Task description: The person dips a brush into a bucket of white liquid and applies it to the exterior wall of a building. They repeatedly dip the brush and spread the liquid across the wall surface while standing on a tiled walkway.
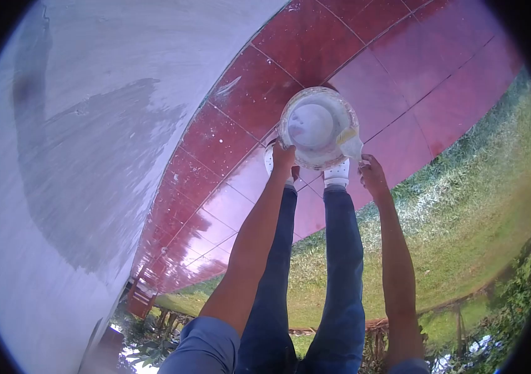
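A round paint bucket [319, 160], its rim crusted with white, is seen from above with pale white paint [312, 124] inside. My left hand [285, 157] is closed on the bucket's near left rim. My right hand [372, 174], to the right of the bucket, has its fingers closed round a paintbrush [351, 145]. White coats the brush, and its yellowish bristle end lies over the bucket's right inner edge. Its handle is mostly hidden by my fingers.
A white wall [103, 50] with a greyish patch [103, 168] rises on the left. Red floor tiles [222, 137], spotted with white, run beneath the bucket and my white shoes [336, 173]. Grass [452, 218] borders the tiles on the right.
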### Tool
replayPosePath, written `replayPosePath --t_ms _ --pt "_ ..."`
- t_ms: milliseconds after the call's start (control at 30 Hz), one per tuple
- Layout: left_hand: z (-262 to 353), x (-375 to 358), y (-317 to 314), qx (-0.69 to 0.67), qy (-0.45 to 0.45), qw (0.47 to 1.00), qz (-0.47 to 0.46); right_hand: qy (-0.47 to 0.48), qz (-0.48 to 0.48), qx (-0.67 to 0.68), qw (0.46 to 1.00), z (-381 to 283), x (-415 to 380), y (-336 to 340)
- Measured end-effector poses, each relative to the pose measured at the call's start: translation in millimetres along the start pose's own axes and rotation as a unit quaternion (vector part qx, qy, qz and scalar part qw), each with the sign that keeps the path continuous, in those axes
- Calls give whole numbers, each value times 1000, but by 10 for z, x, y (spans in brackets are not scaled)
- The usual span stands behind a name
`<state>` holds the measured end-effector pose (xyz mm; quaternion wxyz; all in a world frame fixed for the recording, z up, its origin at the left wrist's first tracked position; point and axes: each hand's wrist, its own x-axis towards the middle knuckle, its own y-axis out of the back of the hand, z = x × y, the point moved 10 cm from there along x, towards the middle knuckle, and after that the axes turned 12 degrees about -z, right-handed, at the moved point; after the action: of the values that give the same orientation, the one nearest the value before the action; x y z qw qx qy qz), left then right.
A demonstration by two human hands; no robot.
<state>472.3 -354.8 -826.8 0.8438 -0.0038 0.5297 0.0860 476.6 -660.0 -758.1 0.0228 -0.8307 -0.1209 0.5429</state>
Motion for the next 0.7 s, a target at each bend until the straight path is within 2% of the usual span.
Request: replayPosePath --t_ms 100,167,200,267,300,367,400,433,500,633,700 --pt "99 -238 222 -9 -43 999 -7 -42 -66 -29 997 -101 -76 -163" --pt "200 -509 457 -12 -69 998 -3 78 -53 -104 990 -317 -88 -282" --pt "230 -680 577 -30 -60 998 -9 85 -61 -101 989 -359 -98 -378" --pt "278 -1025 785 -57 -36 998 -14 79 -148 -178 970 -449 -159 -702" --pt "279 -1225 848 -70 -20 997 -13 82 -127 -257 954 -628 -302 -780" --pt "384 -1496 973 -95 -17 995 -16 227 -2 -388 893 -1044 -557 -1011" --pt "446 -1538 1043 -92 -23 995 -20 154 1 -402 903 -1171 -623 -1159" --pt "459 -1630 1117 -97 -31 994 -39 156 -3 -401 903 -1145 -597 -1252" --pt "488 -1856 1280 -107 -43 992 -49 239 -101 -361 896 -1202 -569 -1651" --pt "574 -1957 1410 -157 -65 983 -62 245 -35 -337 909 -1295 -645 -1925" --pt "462 -2018 1528 -204 -53 976 -53 264 -59 -328 905 -1220 -683 -2131"
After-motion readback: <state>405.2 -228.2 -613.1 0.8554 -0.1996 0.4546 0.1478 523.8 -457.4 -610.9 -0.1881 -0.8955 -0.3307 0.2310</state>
